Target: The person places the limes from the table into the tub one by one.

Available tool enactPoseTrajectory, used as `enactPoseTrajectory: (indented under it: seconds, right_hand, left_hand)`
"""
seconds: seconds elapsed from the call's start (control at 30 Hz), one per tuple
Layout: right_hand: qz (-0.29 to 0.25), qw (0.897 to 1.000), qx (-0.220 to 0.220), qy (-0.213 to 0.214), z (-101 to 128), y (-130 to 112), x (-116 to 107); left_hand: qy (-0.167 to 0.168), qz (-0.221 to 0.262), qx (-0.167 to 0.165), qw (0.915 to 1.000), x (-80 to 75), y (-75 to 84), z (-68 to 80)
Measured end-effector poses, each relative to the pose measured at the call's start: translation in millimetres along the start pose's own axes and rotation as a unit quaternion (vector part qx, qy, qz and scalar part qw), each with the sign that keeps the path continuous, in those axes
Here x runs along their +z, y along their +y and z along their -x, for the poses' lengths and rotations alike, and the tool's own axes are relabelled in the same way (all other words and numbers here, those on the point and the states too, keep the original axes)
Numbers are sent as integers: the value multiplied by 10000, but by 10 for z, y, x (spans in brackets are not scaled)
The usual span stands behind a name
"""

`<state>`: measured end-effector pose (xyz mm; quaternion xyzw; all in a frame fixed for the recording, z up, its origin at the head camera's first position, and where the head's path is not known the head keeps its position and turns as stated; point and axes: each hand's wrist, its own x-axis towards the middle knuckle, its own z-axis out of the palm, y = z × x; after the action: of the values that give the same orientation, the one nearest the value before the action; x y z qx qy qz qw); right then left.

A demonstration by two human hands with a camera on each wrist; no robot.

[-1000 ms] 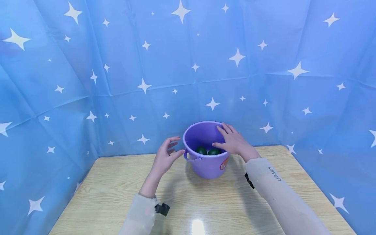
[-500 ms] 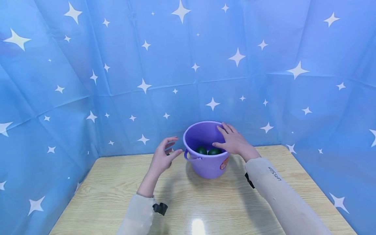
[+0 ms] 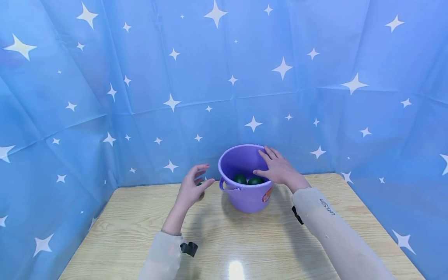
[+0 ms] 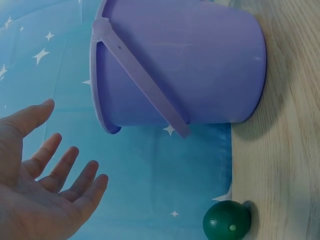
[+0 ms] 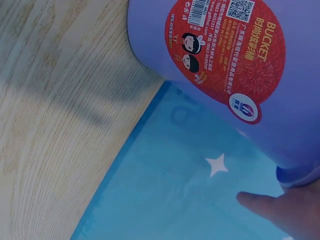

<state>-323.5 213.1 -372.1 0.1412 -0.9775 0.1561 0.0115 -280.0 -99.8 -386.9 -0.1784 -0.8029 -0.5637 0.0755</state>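
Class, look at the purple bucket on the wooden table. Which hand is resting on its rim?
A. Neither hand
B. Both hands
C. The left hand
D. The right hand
D: the right hand lies on the rim of the purple bucket, while the left hand is open beside it, apart from the bucket.

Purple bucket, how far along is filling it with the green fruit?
Done: two green fruits lie inside the purple bucket. In hand: the right hand rests on the bucket's rim; the left hand, fingers open and holding nothing, is beside one green fruit on the table. Left: that fruit lies outside the bucket, near the backdrop.
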Motion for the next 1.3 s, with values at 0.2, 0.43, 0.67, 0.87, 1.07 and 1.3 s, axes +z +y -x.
enactPoseTrajectory:
  seconds: [0.2,0.43,0.67,0.87,1.07,1.3]
  right_hand:
    - [-33,10000,2,2,0,-3,0]
    - [-26,10000,15,-2,0,-7,-5]
    - [7,10000,26,-20,-2,-1,1]
    - [-7,10000,20,-31,-1,-4,-3]
    - [-2,10000,23,-24,3,-9,-9]
    - [-5,10000,19,-4,1,-2,2]
  left_hand:
    - [21,-29,-58,10000,-12,-39,1]
    - [68,-80,-208,9997,-10,-94,-4]
    - [60,-140,-426,9990,-10,-123,2]
    - [70,-119,-342,9993,-36,-180,8]
    - [72,-238,-357,9991,-62,-216,10]
    - [124,-441,-488,9978,-69,-285,0]
